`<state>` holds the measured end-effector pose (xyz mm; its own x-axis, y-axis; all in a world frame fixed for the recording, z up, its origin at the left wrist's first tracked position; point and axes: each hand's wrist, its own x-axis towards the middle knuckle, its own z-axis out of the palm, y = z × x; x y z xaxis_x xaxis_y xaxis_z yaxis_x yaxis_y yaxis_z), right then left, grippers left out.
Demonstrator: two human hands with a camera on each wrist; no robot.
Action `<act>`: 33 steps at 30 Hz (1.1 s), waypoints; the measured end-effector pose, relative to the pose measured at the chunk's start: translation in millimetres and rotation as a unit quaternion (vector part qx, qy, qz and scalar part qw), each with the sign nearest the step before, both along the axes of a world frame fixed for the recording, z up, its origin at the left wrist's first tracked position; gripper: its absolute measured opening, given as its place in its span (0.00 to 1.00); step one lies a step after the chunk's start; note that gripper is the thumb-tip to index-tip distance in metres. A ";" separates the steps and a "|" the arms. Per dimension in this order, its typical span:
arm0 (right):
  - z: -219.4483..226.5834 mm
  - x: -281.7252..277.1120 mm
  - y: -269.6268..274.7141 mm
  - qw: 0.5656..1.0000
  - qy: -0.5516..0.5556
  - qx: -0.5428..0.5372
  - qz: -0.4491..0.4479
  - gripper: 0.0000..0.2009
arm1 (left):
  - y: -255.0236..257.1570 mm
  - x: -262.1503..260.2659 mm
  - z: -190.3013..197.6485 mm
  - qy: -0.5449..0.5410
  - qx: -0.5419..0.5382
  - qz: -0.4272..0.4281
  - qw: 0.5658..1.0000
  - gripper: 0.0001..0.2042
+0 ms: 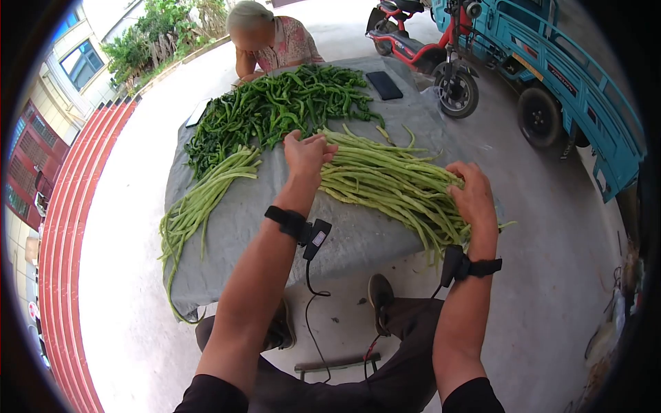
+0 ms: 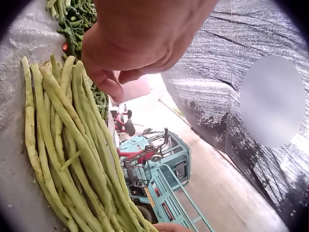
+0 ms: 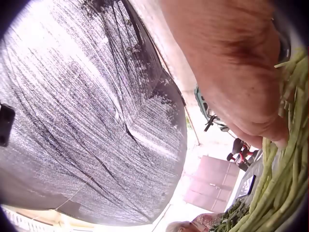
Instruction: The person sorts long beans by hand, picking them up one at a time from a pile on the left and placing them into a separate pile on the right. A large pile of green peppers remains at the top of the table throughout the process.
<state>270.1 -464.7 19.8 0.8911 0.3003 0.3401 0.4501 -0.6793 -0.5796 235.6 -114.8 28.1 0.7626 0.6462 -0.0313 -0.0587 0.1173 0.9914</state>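
A large bundle of long green beans lies across the grey cloth, also filling the lower left of the left wrist view. At its left end is the left hand, fingers loosely bent and pointing right, with nothing seen held; in the left wrist view this hand is beside the bean tips. The right hand has its fingers and thumb curved round beans at the bundle's right part. In the right wrist view, fingertips of the right hand touch the beans; its palm side is hidden.
A smaller bean bundle hangs over the left edge of the cloth. Green peppers are heaped at the back, beside a dark phone. A seated person leans on the far edge. A scooter and blue cart stand right.
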 end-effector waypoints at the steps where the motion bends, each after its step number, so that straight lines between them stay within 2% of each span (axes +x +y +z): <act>1: -3.7 2.3 -2.6 1.000 0.012 0.001 -0.006 0.17 | -0.8 -2.8 2.8 -0.016 -0.001 -0.002 1.000 0.30; 3: -8.4 4.6 -6.9 1.000 0.019 0.000 -0.016 0.18 | 2.2 -13.4 4.8 -0.045 0.002 -0.002 0.999 0.26; 6: -9.8 6.8 -8.9 1.000 0.019 -0.007 -0.014 0.19 | 6.4 -37.1 -7.1 -0.040 0.030 -0.054 0.997 0.18; 8: -13.2 13.1 -9.9 1.000 0.023 -0.012 0.001 0.20 | -3.1 -64.0 -12.4 -0.036 0.021 -0.063 0.997 0.10; 10: -16.2 17.1 -6.9 1.000 0.001 -0.002 0.009 0.21 | -4.2 -92.4 -20.0 -0.026 0.033 -0.092 0.995 0.12; 14: -8.8 16.1 4.0 0.997 -0.082 -0.007 -0.001 0.20 | 0.7 -138.7 -28.2 -0.025 0.113 -0.077 0.990 0.09; 19: 13.4 2.2 42.1 0.992 -0.115 0.031 -0.033 0.16 | 50.3 -175.8 -40.6 0.031 0.258 -0.035 0.965 0.05; 21: 20.5 -5.6 61.5 0.990 -0.125 0.053 -0.029 0.14 | 76.1 -183.0 -55.9 0.026 0.355 0.005 0.934 0.07; 25: 28.9 -20.7 99.5 0.987 -0.125 0.097 0.006 0.10 | 111.1 -200.8 -54.0 0.061 0.527 0.077 0.844 0.12; 28: 34.8 -33.3 128.8 0.985 -0.106 0.130 0.038 0.08 | 120.4 -214.5 -36.5 0.147 0.561 0.162 0.799 0.17; 33: 35.1 -44.8 162.9 0.981 -0.098 0.139 0.095 0.05 | 164.7 -223.3 -43.8 0.183 0.632 0.201 0.726 0.27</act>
